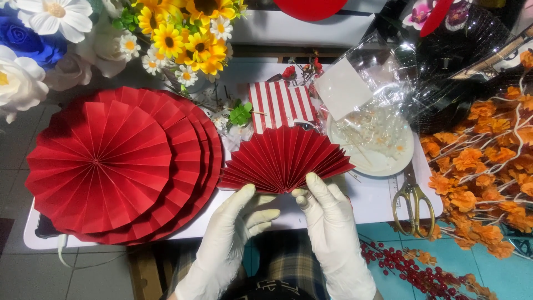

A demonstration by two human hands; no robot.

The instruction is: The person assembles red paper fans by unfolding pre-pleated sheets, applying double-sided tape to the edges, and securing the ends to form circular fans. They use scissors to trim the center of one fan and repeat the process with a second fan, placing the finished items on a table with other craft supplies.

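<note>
White table (366, 203) carries finished red rosettes (119, 164); right of them, my left hand (236, 219) and right hand (325, 208) pinch the half-open pleated fan (284, 158), keeping its folds spread.

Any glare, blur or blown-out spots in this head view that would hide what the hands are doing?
Head view: even light, sharp on the left hand, right hand and the half-open red pleated paper fan they pinch; white gloves nearly blown out, losing finger detail; glare on the clear cellophane wrap; soft shadows only; straight table edge, so little distortion.

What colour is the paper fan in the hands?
Red, the pleated paper fan, seen in the head view.
</note>
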